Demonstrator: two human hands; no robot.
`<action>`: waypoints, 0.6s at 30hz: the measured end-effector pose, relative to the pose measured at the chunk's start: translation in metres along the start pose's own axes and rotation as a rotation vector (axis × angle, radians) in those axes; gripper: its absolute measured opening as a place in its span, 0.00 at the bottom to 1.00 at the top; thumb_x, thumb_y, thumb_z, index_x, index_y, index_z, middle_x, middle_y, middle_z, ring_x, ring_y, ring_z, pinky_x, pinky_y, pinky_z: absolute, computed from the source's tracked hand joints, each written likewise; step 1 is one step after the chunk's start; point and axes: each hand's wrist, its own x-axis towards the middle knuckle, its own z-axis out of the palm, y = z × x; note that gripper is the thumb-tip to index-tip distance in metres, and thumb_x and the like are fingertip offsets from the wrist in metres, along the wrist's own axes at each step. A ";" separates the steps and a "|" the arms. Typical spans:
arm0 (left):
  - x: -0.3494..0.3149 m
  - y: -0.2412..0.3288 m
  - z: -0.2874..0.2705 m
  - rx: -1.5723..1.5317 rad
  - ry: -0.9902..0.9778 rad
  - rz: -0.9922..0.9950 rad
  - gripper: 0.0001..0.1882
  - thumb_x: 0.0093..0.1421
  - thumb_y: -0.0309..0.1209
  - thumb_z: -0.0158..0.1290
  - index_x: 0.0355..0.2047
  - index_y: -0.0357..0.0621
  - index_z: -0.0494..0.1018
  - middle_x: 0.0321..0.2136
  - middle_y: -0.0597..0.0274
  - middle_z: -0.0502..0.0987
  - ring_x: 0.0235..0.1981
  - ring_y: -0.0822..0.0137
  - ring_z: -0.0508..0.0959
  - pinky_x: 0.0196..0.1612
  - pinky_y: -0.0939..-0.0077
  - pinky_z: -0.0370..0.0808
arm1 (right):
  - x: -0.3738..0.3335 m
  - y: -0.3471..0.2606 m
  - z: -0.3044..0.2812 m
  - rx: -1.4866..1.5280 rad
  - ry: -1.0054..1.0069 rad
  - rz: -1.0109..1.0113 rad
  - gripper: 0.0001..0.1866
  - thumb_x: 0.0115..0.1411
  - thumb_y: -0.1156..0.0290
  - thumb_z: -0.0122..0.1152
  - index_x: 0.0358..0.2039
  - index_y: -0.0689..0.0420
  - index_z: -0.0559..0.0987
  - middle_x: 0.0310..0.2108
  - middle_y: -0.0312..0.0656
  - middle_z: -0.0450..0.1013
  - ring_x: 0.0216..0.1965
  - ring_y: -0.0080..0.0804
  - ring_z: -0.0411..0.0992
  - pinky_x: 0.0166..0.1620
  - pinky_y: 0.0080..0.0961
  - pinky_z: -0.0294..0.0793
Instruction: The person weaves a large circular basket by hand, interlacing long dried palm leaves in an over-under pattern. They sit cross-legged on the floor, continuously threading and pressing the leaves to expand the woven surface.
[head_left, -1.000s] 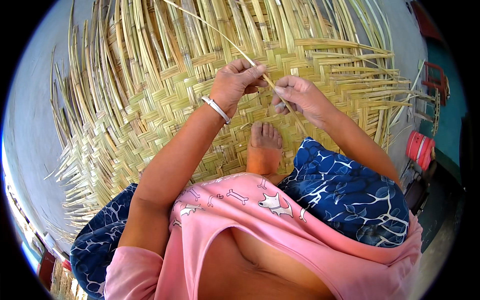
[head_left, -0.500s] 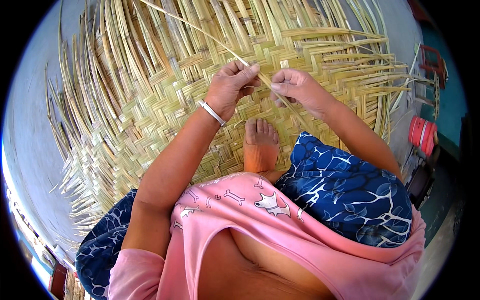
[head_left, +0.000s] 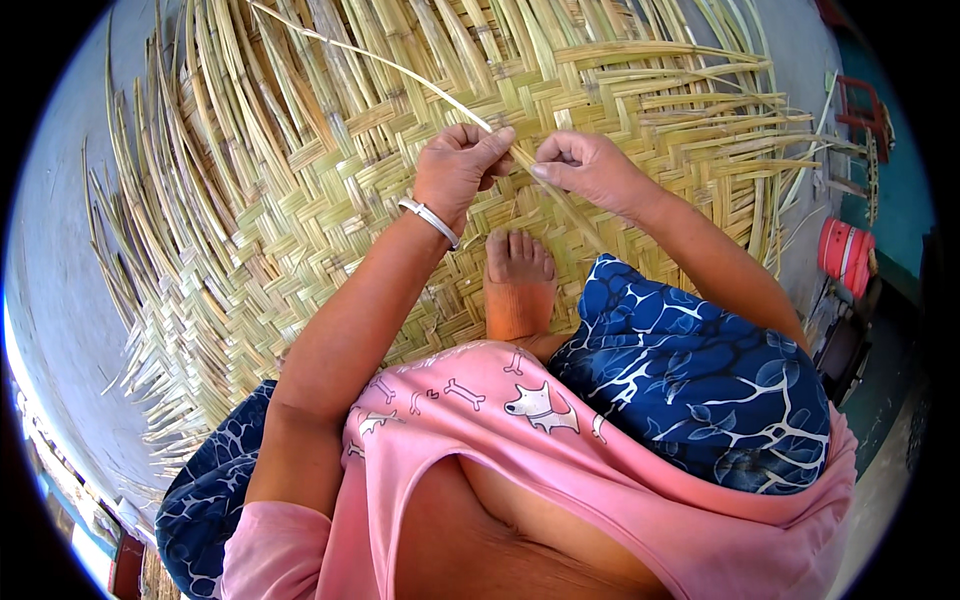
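Observation:
A long, thin, pale bamboo strip (head_left: 400,70) slants across the view from the far left, between my hands, and down toward my right knee. My left hand (head_left: 462,165), with a white bangle at its wrist, pinches the strip between thumb and fingers. Just to the right, my right hand (head_left: 590,172) has its thumb and curled fingers closed on the strip's lower stretch. Below both hands spreads a partly woven bamboo mat (head_left: 330,245), its crossing strips tight in the middle.
My bare foot (head_left: 520,260) rests on the mat. Long loose strip ends (head_left: 230,90) fan out at the far left, and more ends (head_left: 720,105) stick out at the right. Grey floor (head_left: 65,230) borders the mat. A red container (head_left: 846,258) stands at the right.
My right hand has shifted slightly up and left along the strip, its fingers a little differently bent. The strip's far part bows more. My left hand has hardly moved.

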 end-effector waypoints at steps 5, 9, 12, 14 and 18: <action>0.002 -0.006 -0.001 -0.008 -0.034 -0.019 0.12 0.54 0.36 0.60 0.25 0.46 0.67 0.21 0.68 0.74 0.20 0.78 0.72 0.23 0.86 0.67 | -0.003 -0.007 0.001 -0.249 0.033 -0.011 0.08 0.56 0.69 0.59 0.29 0.62 0.73 0.25 0.33 0.70 0.26 0.18 0.65 0.31 0.19 0.67; 0.002 -0.004 -0.002 0.025 -0.089 -0.067 0.12 0.54 0.35 0.60 0.27 0.45 0.68 0.21 0.67 0.73 0.21 0.78 0.72 0.25 0.85 0.68 | -0.006 0.002 0.001 -0.179 0.021 -0.007 0.09 0.56 0.68 0.60 0.29 0.60 0.73 0.23 0.31 0.68 0.25 0.17 0.64 0.29 0.18 0.65; 0.000 -0.002 0.000 0.006 -0.160 -0.024 0.10 0.54 0.34 0.60 0.28 0.46 0.69 0.22 0.68 0.73 0.22 0.78 0.72 0.27 0.84 0.69 | -0.011 -0.004 0.001 0.082 -0.008 0.181 0.10 0.56 0.64 0.61 0.29 0.58 0.74 0.22 0.30 0.68 0.23 0.16 0.63 0.27 0.18 0.64; 0.000 -0.002 0.002 -0.012 -0.207 -0.021 0.10 0.54 0.33 0.59 0.29 0.46 0.69 0.22 0.69 0.73 0.22 0.78 0.71 0.27 0.85 0.69 | -0.015 -0.015 0.003 0.232 -0.025 0.302 0.11 0.56 0.63 0.61 0.29 0.56 0.73 0.21 0.29 0.67 0.22 0.15 0.62 0.26 0.17 0.62; -0.001 -0.003 0.004 0.006 -0.223 -0.038 0.09 0.54 0.34 0.59 0.30 0.47 0.70 0.23 0.70 0.73 0.23 0.78 0.72 0.28 0.85 0.69 | -0.018 -0.017 0.002 0.295 -0.059 0.286 0.11 0.57 0.61 0.61 0.28 0.55 0.73 0.20 0.27 0.65 0.21 0.13 0.61 0.24 0.14 0.60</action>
